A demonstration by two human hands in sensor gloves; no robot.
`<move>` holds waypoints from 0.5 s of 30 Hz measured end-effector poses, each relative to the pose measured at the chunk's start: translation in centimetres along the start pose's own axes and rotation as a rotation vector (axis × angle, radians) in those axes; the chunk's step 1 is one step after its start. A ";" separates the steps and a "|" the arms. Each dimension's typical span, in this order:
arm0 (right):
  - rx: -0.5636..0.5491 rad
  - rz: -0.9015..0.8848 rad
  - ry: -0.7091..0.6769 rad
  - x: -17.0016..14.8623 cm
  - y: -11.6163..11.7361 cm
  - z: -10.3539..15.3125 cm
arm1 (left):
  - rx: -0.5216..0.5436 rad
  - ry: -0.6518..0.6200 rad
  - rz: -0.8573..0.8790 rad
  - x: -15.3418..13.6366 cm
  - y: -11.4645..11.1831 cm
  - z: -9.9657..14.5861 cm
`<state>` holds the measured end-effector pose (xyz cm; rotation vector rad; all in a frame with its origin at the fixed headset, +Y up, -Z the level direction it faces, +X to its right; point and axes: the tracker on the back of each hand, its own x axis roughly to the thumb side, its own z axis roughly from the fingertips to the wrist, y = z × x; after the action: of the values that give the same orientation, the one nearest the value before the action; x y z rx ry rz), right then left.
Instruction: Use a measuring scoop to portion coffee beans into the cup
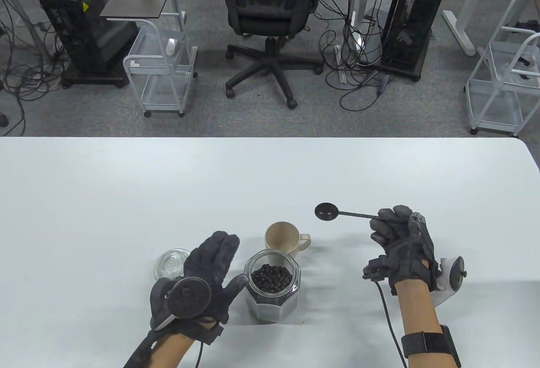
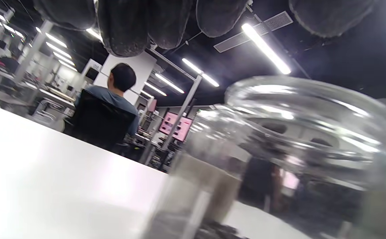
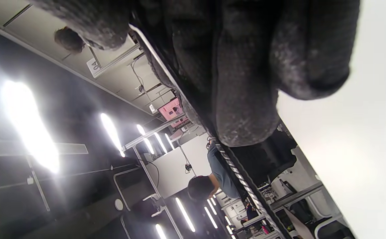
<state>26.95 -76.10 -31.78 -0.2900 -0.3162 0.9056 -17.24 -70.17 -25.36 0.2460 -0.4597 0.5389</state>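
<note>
An open glass jar (image 1: 273, 283) with dark coffee beans (image 1: 272, 278) stands near the table's front; it fills the right half of the left wrist view as jar (image 2: 296, 156). Just behind it is a beige cup (image 1: 283, 236), handle to the right. My left hand (image 1: 213, 269) is beside the jar's left side, fingers straight, thumb near the glass. My right hand (image 1: 394, 233) grips the handle end of a black measuring scoop (image 1: 327, 211), its empty bowl pointing left, held above the table right of the cup. The scoop handle (image 3: 242, 181) runs below my fingers (image 3: 246, 99).
The jar's glass lid (image 1: 170, 263) lies on the white table (image 1: 126, 190) left of my left hand. Beyond the table's far edge are an office chair (image 1: 270, 9), white carts and computer towers. A seated person (image 2: 113, 99) shows far off.
</note>
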 end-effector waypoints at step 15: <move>0.042 -0.034 0.007 0.2 1.6 1.1 | -0.107 0.026 0.189 1.1 -4.2 -0.3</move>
<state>25.44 -74.86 -31.31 -0.2482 -0.2944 0.8766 -14.05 -73.06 -25.52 0.0927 -0.4878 0.6991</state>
